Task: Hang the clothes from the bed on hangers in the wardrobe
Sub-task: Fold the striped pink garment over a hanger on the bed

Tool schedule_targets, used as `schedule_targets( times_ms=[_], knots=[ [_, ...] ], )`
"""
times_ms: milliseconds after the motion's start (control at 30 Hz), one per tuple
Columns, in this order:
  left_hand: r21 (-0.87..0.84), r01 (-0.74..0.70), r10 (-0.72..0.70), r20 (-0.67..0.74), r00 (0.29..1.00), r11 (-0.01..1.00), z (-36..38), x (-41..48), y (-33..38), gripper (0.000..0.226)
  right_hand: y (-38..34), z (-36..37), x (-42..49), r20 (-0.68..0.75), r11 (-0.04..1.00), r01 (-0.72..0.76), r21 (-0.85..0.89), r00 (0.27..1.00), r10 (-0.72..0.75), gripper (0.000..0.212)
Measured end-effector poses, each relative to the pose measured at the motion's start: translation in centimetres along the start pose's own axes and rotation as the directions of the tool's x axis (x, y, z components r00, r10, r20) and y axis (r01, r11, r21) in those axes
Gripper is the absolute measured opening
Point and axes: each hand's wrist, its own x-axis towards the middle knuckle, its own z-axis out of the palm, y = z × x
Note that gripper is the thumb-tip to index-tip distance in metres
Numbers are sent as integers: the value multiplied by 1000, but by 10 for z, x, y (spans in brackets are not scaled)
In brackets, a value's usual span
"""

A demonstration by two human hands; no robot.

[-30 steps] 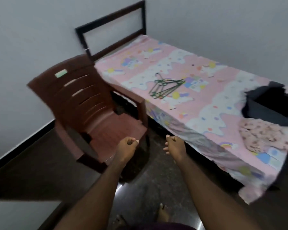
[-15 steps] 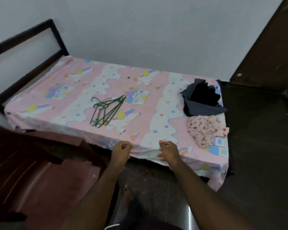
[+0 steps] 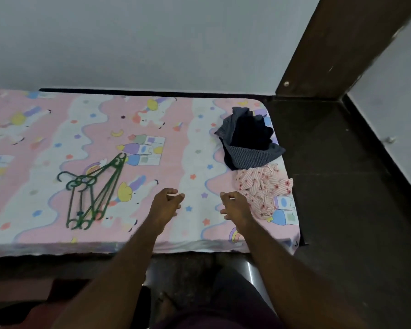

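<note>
A dark blue garment (image 3: 247, 141) lies crumpled near the right end of the bed (image 3: 57, 119), which has a pink cartoon-print sheet. Just in front of it lies a pink striped floral garment (image 3: 262, 186). A bundle of green plastic hangers (image 3: 93, 193) lies on the sheet to the left. My left hand (image 3: 165, 206) hovers over the bed's near middle with loosely curled fingers, holding nothing. My right hand (image 3: 235, 206) hangs the same way, close to the left edge of the pink garment, holding nothing. No wardrobe interior is in view.
A dark brown wooden door or panel (image 3: 342, 48) stands at the right beyond the bed's end. Dark floor (image 3: 342, 186) runs along the right and in front of the bed. A brown plastic chair's edge (image 3: 22, 302) shows at the lower left.
The view has swung right from the chair to face the bed squarely. Both hands have moved forward from over the floor to over the sheet, and their fingers have loosened.
</note>
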Motion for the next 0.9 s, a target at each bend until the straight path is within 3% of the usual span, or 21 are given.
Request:
schedule_targets(
  times_ms=[200,400,500,567,700,900],
  knots=[
    [71,100,-105,72,992,992,52,65,33,44,-5,-21,98,-18,997,-74,25,997,74,22],
    [151,140,-154,84,984,979,98,118,68,49,-17,-50,196,-25,988,-128,-83,992,126,28],
    [137,171,-184,83,980,976,119,140,78,49,-8,-67,237,-53,963,-152,-222,988,143,33],
    [143,191,-206,100,973,971,134,153,82,48,-5,-82,255,-51,921,-154,-359,988,145,26],
    [182,241,-266,131,955,953,155,167,80,48,17,-108,278,-75,799,-131,-587,991,107,41],
    [221,271,-306,142,941,937,162,183,83,38,37,-136,304,-35,632,-61,-773,998,54,49]
  ],
)
